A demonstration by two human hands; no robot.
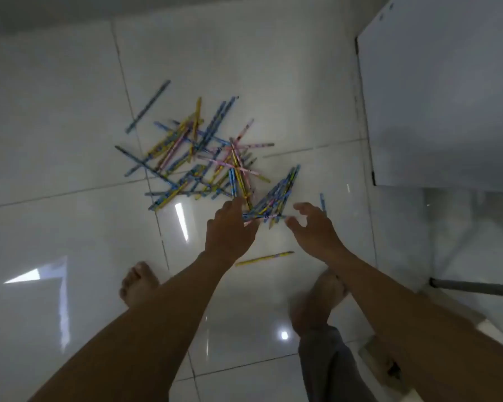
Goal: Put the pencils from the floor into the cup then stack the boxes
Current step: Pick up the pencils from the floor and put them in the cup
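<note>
On the floor, a loose heap of pencils lies criss-crossed over the joint where four glossy white tiles meet. They are blue, yellow and pink, and many lie on top of one another. At the heap's near right edge a bundle of mostly blue ones fans out towards the person. A few lie apart from the heap: a grey-blue one at the far left, a short blue one just right of the bundle, and a yellow one nearer the feet, between the two forearms.

Both hands reach down to the near ends of the bundle. The left hand has its fingers stretched forward onto those ends; whether it pinches any pencil I cannot tell. The right hand is just beside them, thumb and fingers spread and loosely bent, holding nothing.

Below the arms, the bare left foot and right foot stand on the tiles. A white table fills the right side.
</note>
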